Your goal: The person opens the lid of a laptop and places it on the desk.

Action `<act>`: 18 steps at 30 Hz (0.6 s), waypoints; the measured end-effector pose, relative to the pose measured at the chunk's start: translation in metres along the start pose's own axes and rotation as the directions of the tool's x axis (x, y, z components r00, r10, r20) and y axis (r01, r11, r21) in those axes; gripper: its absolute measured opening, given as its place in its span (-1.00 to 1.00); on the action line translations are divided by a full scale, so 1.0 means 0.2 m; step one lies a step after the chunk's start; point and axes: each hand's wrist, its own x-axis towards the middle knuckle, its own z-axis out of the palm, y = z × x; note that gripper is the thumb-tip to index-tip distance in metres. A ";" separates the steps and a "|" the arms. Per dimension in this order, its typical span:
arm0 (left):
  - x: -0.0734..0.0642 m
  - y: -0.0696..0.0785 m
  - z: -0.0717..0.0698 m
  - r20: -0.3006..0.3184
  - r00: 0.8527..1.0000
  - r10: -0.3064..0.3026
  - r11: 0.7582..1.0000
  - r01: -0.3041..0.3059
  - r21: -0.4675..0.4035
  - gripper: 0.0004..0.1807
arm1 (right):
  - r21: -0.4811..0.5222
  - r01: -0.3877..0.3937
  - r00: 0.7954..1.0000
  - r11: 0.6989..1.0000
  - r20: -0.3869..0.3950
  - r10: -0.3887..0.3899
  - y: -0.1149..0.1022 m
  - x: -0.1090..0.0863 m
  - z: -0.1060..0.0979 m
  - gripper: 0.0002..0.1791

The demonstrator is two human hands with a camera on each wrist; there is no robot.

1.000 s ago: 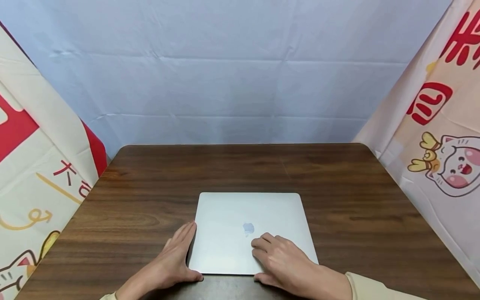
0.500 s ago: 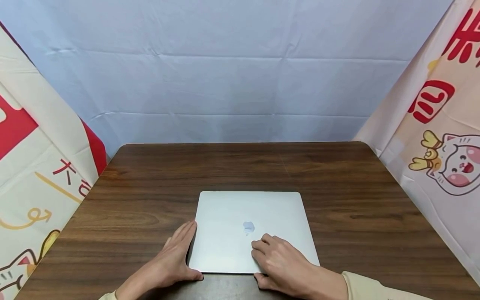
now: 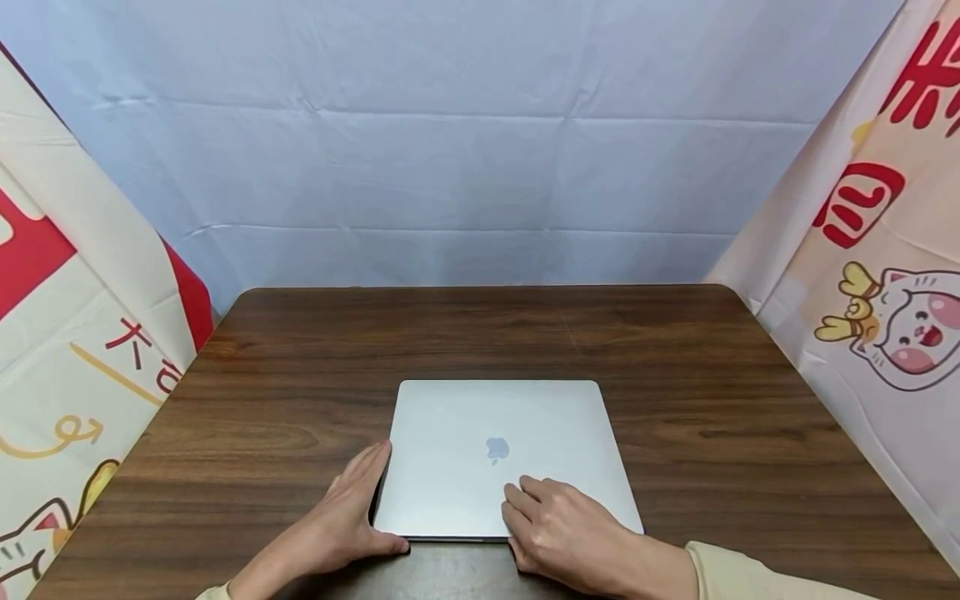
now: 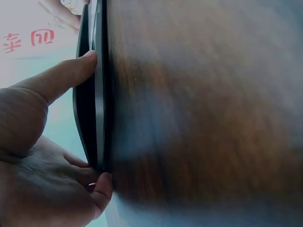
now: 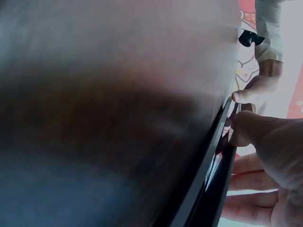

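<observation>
A silver laptop [image 3: 450, 492] lies on the wooden table, its lid raised a narrow gap along the front edge. My left hand [image 3: 337, 521] braces the near left corner, fingers fairly straight along the side and thumb at the front edge. In the left wrist view that thumb [image 4: 78, 71] touches the base edge beside the dark inside of the lid [image 4: 84, 123]. My right hand [image 3: 566, 533] pinches the front edge of the lid, with bent fingers on top and the thumb below. The right wrist view shows this thumb [image 5: 248, 127] at the gap; the laptop's keyboard is hidden.
The brown wooden table [image 3: 712, 400] extends behind and beside the laptop. A pale cloth [image 3: 480, 150] hangs behind it. Printed sheets with red characters and cartoon cats hang at the left [image 3: 97, 333] and right [image 3: 885, 317].
The front edge of the laptop lid has risen slightly, and a thin gap shows there. My right thumb has tucked in under the lid. The left hand has hardly moved.
</observation>
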 end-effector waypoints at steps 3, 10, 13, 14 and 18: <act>-0.01 0.00 0.00 -0.012 1.000 0.001 1.000 -0.001 -0.018 0.38 | -0.016 0.017 0.999 1.000 -0.033 -0.017 0.00 0.00 0.00 -0.58; -0.02 -0.01 0.01 -0.082 0.996 0.026 0.999 -0.028 -0.023 0.30 | -0.044 0.044 0.996 0.998 -0.071 -0.047 0.02 0.00 -0.03 -0.59; -0.01 -0.01 0.01 -0.086 0.996 0.038 0.999 -0.040 -0.028 0.31 | -0.076 0.057 0.994 0.995 -0.085 -0.064 0.03 0.01 -0.05 -0.60; -0.01 -0.01 0.01 -0.084 0.996 0.043 0.998 -0.046 -0.030 0.31 | -0.090 0.061 0.993 0.994 -0.091 -0.069 0.03 0.01 -0.05 -0.60; -0.01 -0.02 0.00 -0.083 0.992 0.096 0.994 -0.099 -0.043 0.26 | -0.105 0.063 0.991 0.992 -0.112 -0.075 0.05 0.02 -0.07 -0.61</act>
